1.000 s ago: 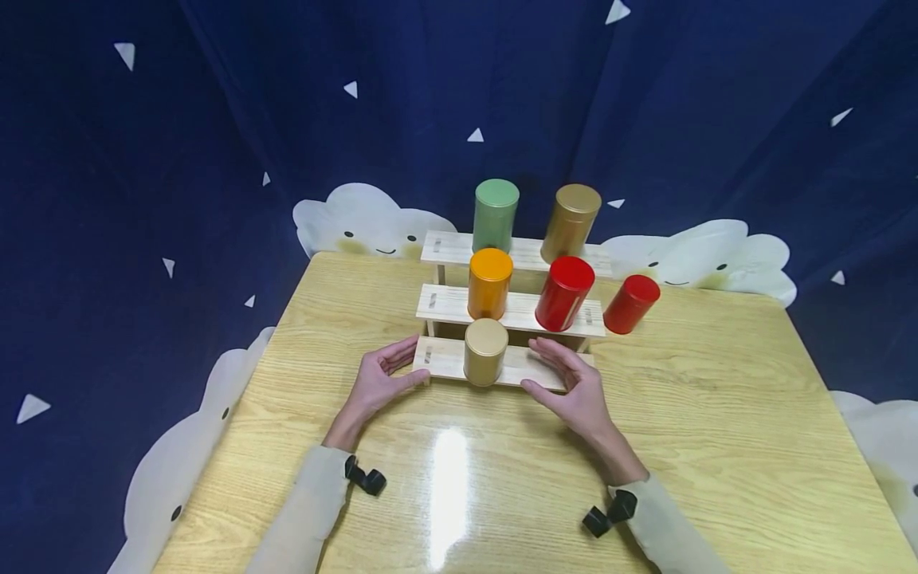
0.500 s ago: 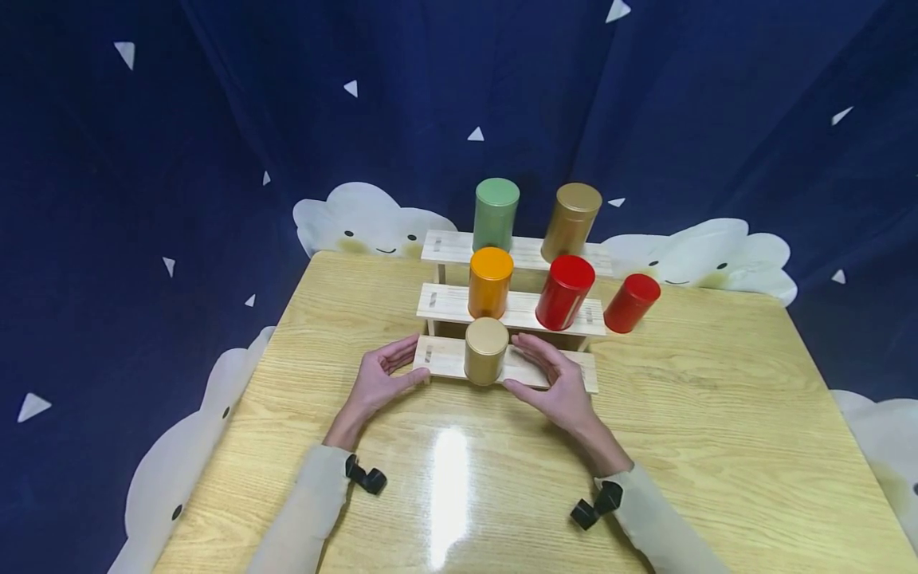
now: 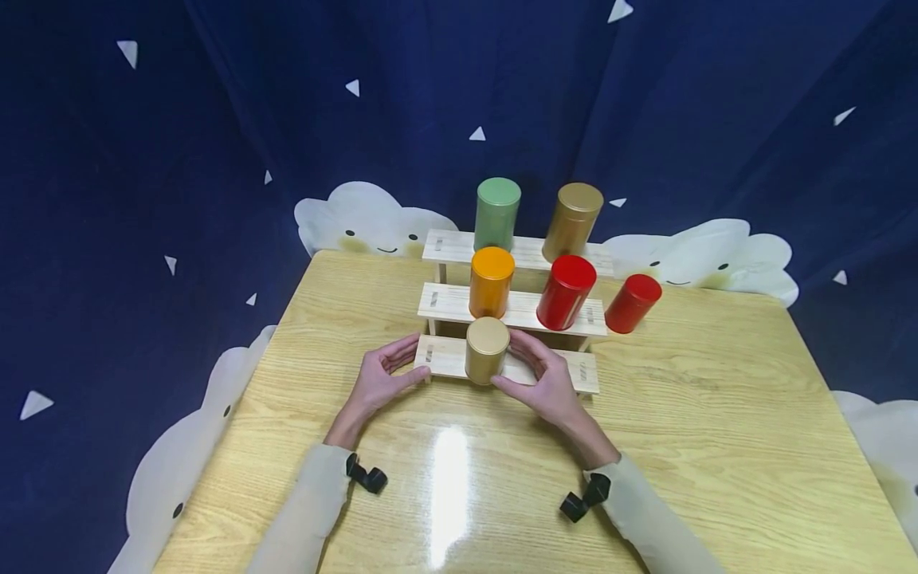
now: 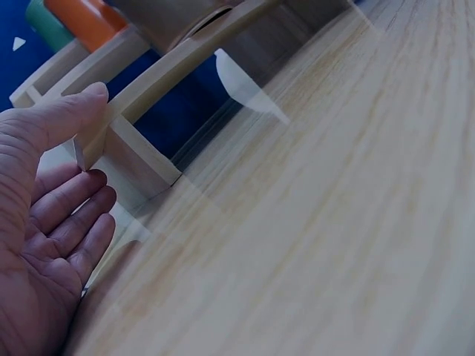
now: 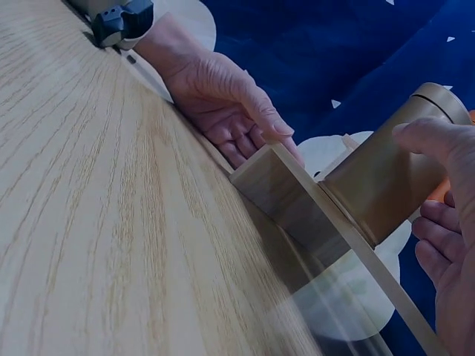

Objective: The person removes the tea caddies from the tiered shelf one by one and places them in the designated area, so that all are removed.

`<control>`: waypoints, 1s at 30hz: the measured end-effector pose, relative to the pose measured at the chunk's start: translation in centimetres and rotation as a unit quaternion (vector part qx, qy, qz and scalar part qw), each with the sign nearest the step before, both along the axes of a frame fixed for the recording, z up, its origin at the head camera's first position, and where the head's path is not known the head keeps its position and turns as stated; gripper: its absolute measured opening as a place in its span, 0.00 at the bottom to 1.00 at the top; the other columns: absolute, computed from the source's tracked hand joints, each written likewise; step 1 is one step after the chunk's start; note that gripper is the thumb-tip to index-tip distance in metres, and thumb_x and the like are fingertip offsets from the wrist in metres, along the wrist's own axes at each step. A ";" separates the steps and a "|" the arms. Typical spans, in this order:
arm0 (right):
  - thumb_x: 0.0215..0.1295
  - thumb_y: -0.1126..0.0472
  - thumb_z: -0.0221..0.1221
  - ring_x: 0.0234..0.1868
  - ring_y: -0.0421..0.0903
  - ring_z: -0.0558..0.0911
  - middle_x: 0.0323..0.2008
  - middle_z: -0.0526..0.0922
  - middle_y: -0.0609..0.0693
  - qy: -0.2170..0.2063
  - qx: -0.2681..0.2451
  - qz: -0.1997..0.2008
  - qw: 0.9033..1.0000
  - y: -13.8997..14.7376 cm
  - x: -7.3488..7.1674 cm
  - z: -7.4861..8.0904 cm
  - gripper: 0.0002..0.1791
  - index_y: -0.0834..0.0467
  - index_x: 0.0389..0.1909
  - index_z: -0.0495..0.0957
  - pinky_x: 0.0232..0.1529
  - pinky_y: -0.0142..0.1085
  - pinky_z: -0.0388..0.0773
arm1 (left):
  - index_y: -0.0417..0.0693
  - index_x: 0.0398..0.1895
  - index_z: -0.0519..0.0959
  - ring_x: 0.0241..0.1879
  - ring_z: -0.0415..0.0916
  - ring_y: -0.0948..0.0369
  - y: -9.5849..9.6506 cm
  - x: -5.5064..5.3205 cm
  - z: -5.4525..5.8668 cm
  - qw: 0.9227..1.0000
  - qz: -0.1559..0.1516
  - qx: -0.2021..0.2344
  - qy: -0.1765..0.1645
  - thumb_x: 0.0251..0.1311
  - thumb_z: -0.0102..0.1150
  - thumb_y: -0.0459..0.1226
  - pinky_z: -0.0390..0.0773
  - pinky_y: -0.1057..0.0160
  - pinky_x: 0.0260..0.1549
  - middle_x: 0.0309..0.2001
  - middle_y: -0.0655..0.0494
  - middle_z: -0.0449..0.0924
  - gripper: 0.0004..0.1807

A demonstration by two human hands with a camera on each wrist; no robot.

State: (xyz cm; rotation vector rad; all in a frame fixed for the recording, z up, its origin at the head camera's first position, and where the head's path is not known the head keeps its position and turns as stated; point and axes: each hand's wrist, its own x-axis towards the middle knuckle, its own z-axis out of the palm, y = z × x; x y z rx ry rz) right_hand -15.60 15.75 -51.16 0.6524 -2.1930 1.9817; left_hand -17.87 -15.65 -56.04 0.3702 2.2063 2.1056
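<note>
A three-tier wooden display shelf (image 3: 445,356) stands on the table. On its lowest tier is a small gold canister (image 3: 484,360), upright, left of the middle. My right hand (image 3: 548,389) grips this canister from the right, with the thumb at its front and the fingers round the back; in the right wrist view the thumb lies on the canister's side (image 5: 375,174). My left hand (image 3: 377,383) holds the left end of the lowest tier, the thumb on its front corner and the fingers behind, as the left wrist view shows at the board's end (image 4: 95,141).
An orange canister (image 3: 491,285) and a red canister (image 3: 564,296) stand on the middle tier. The top tier bears a green canister (image 3: 496,215) and a taller gold canister (image 3: 572,225). Right of the shelf, a smaller red canister (image 3: 631,306) stands on the wooden table (image 3: 717,383).
My right hand has moved left along the lowest tier, from beside the small gold canister to round it. The left hand and the canisters have stayed in place.
</note>
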 end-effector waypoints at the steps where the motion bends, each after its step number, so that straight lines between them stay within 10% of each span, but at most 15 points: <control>1: 0.49 0.79 0.77 0.65 0.44 0.80 0.67 0.79 0.62 0.001 0.002 0.000 1.000 -0.1 0.0 0.0 0.44 0.65 0.70 0.73 0.72 0.51 0.72 | 0.39 0.70 0.75 0.66 0.77 0.47 0.0 0.0 0.0 1.000 0.001 0.000 -0.002 0.59 0.74 0.29 0.76 0.59 0.68 0.68 0.42 0.78 0.34; 30: 0.47 0.80 0.76 0.60 0.45 0.83 0.63 0.80 0.67 -0.005 0.045 -0.003 0.999 -2.0 -0.2 1.3 0.42 0.73 0.67 0.72 0.67 0.39 0.78 | 0.38 0.69 0.76 0.66 0.78 0.46 0.0 0.1 -0.2 1.000 0.011 -0.003 0.005 0.61 0.74 0.31 0.77 0.59 0.67 0.66 0.42 0.79 0.32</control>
